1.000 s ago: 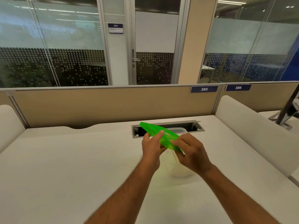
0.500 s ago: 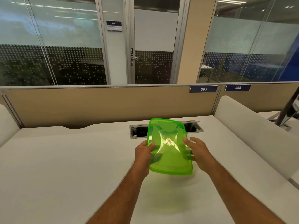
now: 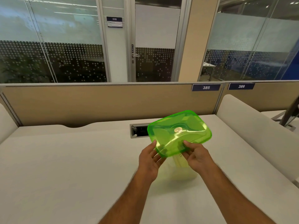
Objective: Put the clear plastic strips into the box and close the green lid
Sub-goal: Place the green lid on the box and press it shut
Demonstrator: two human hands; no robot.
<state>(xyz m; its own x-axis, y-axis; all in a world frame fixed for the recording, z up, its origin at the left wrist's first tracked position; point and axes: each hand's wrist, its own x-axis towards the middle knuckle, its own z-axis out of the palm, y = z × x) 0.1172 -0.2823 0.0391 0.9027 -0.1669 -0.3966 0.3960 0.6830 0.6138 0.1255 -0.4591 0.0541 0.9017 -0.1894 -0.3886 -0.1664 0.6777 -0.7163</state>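
Two bare forearms reach up from the bottom edge over the pale counter [image 3: 64, 167]. The left hand [image 3: 149, 160] has its grip clamped on the near left corner of the green lid [image 3: 178, 133], thumb on top and fingers underneath, showing darkly through the plastic. The right hand [image 3: 196, 156] is clamped on the near edge of the same lid, just beside the left hand, thumb pressed on the top surface.

The lid is translucent, rounded at the corners, and held in the air, tilted so that its far side rises away from the hands. A small round pale mark sits at its centre.

Below the lid stands the clear box [image 3: 183, 168] on the counter, between and slightly beyond the two hands; only its near wall and base show, blurred and tinted green. Whether the clear strips lie inside it cannot be told.

Beyond the lid, a grey cable slot [image 3: 137, 130] is set into the counter, partly hidden by the lid. Farther back runs a tan partition [image 3: 97, 104] carrying number plates 385 [image 3: 206, 87] and 386 [image 3: 241, 86]. Behind it are glass walls and a door [image 3: 153, 39].
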